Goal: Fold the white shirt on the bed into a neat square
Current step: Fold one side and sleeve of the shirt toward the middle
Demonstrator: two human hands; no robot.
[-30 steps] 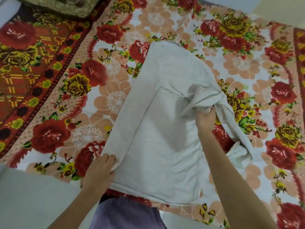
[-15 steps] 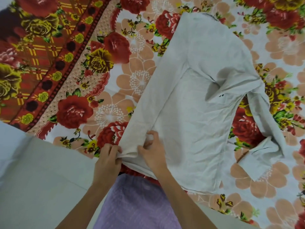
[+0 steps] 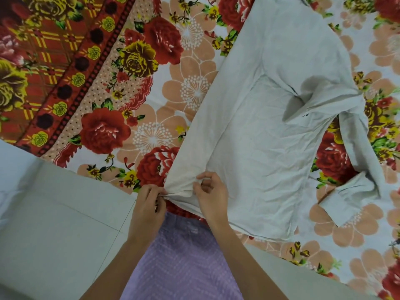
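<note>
The white shirt (image 3: pixel 266 131) lies spread on the floral bed sheet (image 3: pixel 151 87), its left side folded in along a long diagonal edge. One sleeve (image 3: pixel 355 189) trails loose off its right side, cuff down near the bed's edge. My left hand (image 3: pixel 149 204) pinches the shirt's near left hem corner. My right hand (image 3: pixel 211 195) grips the same hem just to the right, and the cloth bunches between the two hands. A small raised fold stands on the shirt's right part.
The bed's near edge runs diagonally across the lower view, with pale tiled floor (image 3: pixel 54 234) at the lower left. My purple garment (image 3: pixel 181 260) fills the bottom centre. The sheet's dark red patterned border (image 3: pixel 43 61) lies at the upper left.
My right hand left the shirt's right sleeve area and came down to the near left hem beside my left hand. The view has shifted closer and leftward.
</note>
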